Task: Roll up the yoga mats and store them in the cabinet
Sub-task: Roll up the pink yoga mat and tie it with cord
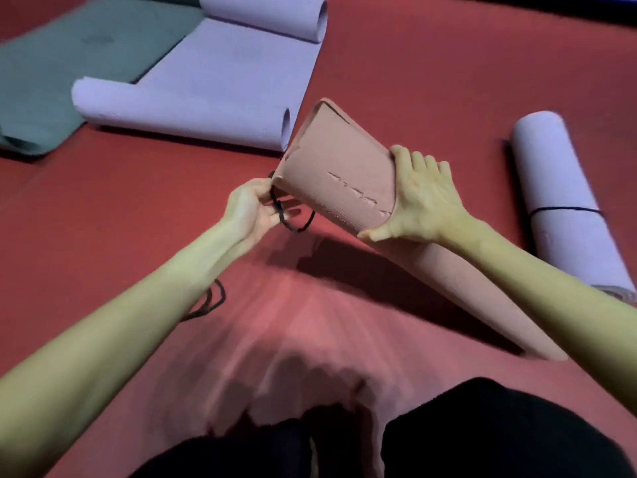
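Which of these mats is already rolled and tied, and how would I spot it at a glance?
Look to the right side of the red floor, past the pink rolled mat held up by the right hand. There a lilac rolled mat lies alone. Unlike the other lilac mat at the upper left, which is half unrolled with both ends curled, this one is fully rolled with a dark cord around it.

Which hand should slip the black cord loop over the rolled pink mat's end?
Left. The left hand already pinches the black elastic cord beside the rolled pink yoga mat; the right hand grips the roll.

Both hands hold the rolled pink mat (344, 174) (left hand (253, 208) pinching a black cord (293, 222)).
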`<control>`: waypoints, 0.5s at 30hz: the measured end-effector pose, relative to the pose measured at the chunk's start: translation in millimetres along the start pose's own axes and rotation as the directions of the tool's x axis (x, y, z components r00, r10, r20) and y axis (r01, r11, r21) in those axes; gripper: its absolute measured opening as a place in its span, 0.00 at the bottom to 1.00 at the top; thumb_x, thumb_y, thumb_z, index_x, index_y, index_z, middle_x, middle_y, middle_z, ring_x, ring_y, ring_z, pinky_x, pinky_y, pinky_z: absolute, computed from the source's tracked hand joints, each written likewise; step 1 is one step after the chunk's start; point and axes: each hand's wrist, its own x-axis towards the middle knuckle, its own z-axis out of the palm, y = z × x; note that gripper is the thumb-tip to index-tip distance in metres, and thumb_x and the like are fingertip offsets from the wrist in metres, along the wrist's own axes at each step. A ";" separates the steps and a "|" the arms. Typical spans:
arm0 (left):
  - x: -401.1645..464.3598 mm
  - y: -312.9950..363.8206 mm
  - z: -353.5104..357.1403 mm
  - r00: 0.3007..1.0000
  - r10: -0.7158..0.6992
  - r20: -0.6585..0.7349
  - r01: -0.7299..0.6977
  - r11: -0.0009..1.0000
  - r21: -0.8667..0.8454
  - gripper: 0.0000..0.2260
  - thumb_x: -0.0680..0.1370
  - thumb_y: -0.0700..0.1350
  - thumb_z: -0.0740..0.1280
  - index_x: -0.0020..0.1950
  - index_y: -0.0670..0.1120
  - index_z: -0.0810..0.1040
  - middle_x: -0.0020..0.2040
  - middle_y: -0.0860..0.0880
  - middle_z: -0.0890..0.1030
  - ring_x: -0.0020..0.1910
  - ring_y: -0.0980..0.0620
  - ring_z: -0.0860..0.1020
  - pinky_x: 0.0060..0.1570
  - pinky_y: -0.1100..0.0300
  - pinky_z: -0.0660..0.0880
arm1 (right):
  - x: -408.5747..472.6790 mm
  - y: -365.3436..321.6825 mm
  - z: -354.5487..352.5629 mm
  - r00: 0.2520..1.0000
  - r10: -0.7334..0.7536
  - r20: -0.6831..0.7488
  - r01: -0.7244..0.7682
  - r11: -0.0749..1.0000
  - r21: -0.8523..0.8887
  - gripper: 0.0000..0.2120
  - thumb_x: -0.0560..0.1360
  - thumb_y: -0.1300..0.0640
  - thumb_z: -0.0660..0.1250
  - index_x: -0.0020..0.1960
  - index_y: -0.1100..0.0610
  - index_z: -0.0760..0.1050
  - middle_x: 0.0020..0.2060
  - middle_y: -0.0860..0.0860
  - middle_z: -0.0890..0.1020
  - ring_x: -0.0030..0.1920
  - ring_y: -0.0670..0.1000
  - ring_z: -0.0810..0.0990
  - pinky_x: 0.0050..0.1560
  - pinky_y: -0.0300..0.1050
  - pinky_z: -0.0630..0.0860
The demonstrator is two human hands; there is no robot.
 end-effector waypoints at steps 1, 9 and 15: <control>0.0 13.0 18.8 0.999 0.036 0.028 -0.035 0.999 -0.035 0.12 0.81 0.35 0.52 0.44 0.41 0.73 0.40 0.42 0.80 0.39 0.41 0.82 0.49 0.44 0.78 | -0.8 7.6 -14.8 0.999 0.029 -0.032 -0.028 0.999 0.016 0.65 0.48 0.23 0.69 0.72 0.62 0.58 0.56 0.59 0.73 0.54 0.61 0.72 0.57 0.56 0.64; -13.5 113.8 155.8 0.930 0.184 0.317 -0.203 0.979 0.029 0.22 0.85 0.49 0.50 0.41 0.46 0.79 0.35 0.50 0.81 0.36 0.49 0.81 0.44 0.52 0.80 | -13.6 65.9 -107.5 0.929 0.285 -0.236 -0.226 0.942 0.248 0.60 0.50 0.29 0.77 0.69 0.63 0.58 0.59 0.58 0.74 0.58 0.63 0.74 0.59 0.59 0.68; -35.0 159.9 226.9 0.857 0.297 0.420 -0.373 0.921 0.110 0.19 0.85 0.52 0.50 0.46 0.48 0.76 0.38 0.51 0.77 0.35 0.54 0.78 0.38 0.57 0.78 | -19.2 90.8 -137.0 0.840 0.418 -0.347 -0.271 0.876 0.400 0.60 0.51 0.30 0.78 0.70 0.62 0.57 0.61 0.56 0.75 0.60 0.63 0.75 0.63 0.56 0.65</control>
